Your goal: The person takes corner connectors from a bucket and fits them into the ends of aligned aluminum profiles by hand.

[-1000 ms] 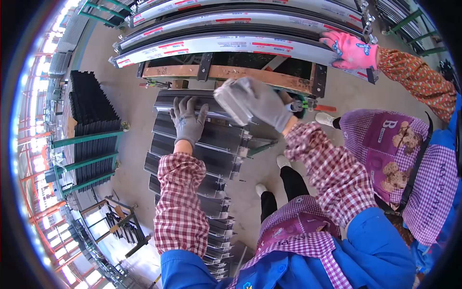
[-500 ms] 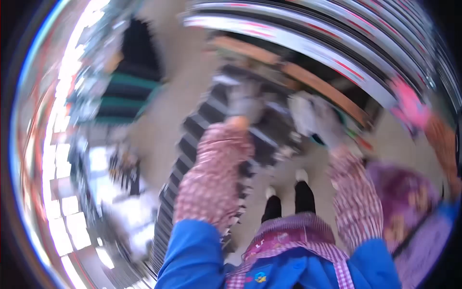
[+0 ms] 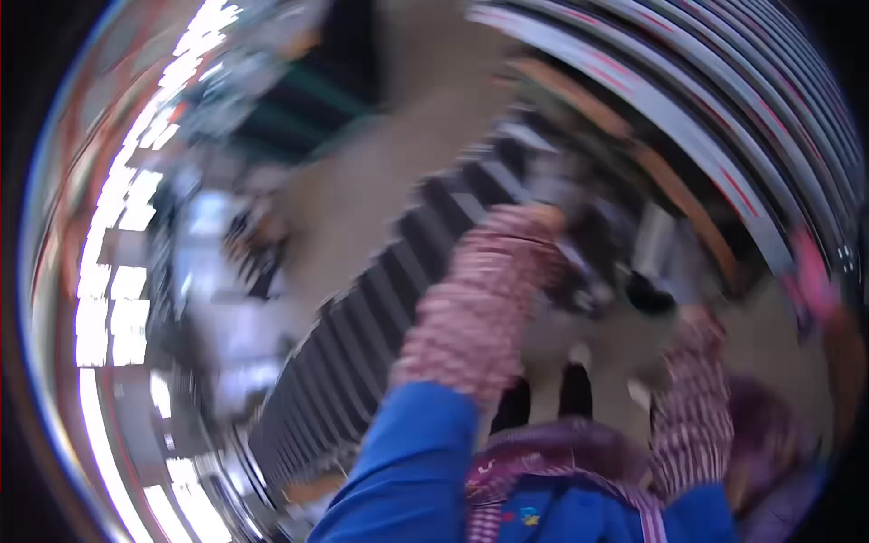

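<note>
Motion blurs the whole view. My left hand (image 3: 554,181), in a grey glove, is at the upper end of a long row of dark metal profiles (image 3: 389,281); its fingers are smeared, and whether it touches them is unclear. To the right, my right hand (image 3: 686,262), also gloved in grey, is closed on a light grey block-like object (image 3: 652,240). The wooden-edged rack (image 3: 670,176) lies just beyond both hands.
Long white profiles with red labels (image 3: 634,86) lie on the rack. A co-worker's pink-gloved hand (image 3: 813,276) is at their right end. A green rack with dark stock (image 3: 299,109) stands upper left. Grey floor (image 3: 362,190) shows between.
The view has swung left, so the rack, profiles and hands appear further right. My right hand still holds the light block. The co-worker's pink glove stays by the white profiles.
</note>
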{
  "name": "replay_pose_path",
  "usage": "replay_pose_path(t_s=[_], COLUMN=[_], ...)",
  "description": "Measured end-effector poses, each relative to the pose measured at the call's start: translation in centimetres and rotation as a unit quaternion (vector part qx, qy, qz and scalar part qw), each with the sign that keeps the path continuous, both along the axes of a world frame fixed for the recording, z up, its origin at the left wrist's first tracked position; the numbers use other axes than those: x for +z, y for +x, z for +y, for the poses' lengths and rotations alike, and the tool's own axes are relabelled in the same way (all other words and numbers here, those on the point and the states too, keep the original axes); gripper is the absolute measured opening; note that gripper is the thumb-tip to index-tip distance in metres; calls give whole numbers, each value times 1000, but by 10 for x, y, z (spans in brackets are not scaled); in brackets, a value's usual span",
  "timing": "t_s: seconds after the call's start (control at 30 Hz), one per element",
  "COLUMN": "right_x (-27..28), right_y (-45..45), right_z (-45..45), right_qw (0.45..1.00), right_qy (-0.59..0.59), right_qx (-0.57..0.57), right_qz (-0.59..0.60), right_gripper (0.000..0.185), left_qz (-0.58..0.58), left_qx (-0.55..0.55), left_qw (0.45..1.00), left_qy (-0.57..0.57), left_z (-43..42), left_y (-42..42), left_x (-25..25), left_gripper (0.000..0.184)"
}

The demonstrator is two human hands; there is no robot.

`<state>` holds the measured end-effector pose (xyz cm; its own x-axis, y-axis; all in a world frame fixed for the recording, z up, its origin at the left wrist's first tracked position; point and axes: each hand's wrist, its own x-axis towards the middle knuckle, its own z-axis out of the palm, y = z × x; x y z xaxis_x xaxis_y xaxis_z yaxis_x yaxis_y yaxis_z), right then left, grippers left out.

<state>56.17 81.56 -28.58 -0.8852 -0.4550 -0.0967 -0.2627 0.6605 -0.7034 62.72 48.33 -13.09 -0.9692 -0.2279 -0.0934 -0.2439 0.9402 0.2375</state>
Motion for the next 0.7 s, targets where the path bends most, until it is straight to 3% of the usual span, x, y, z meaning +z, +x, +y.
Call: replay_pose_path(t_s=[0.03,0.07,0.1,0.17,0.2,0.27,0.37,0.4,0.43,0.47,0.5,0.53,0.57,0.6,0.63,0.67,0.7], right_x=[3,2,11,42,65,86,131,118,124,109,98,91,21,18,32,35,41], right_y=[9,16,25,45,56,63,52,51,60,70,81,88,87,89,103,115,130], right_z=[-4,-8,-10,-15,-15,-21,-42,-48,-47,-43,-38,-32,-12,5,16,27,41], right_qw=[998,994,994,991,975,951,945,975,988,985,980,914,829,883,970,992,995], right_qy=[56,96,94,-54,-158,-254,-298,-205,-127,-162,-196,-310,-420,-339,-159,-44,15], right_qx=[-13,-34,-61,-115,-140,-157,-131,-58,-72,-55,-39,-50,14,-1,2,-5,-21], right_qz=[25,31,21,-32,-64,-75,-29,66,41,11,-20,-255,-369,-323,-186,-116,-96], right_gripper=[45,45,44,44,45,42,39,36,35,36,37,42,43,45,46,48,50], left_qz=[146,84,-11,145,119,64,83,107,131,-31,96,105,69,137,11,6,36], left_qx=[-27,-43,-75,-22,-24,-16,-32,-36,-29,-7,-22,3,17,45,35,38,61], left_qw=[989,993,996,982,987,995,993,988,981,999,995,994,995,986,999,999,997], left_qy=[6,-71,-55,-121,-104,-73,-76,-105,-143,8,-35,-42,-65,-81,-32,-11,-16], left_z=[-8,-4,-4,-4,-2,1,5,6,1,22,4,10,18,15,15,17,15], left_y=[4,4,2,4,1,-2,-2,-4,-5,-13,-13,-8,-1,-1,-5,-1,-12], left_x=[-27,-16,2,-28,-25,-19,-19,-29,-38,24,-38,-17,8,-15,24,30,-10], left_gripper=[36,44,47,59,60,61,54,54,55,52,50,43,45,50,57,68,76])
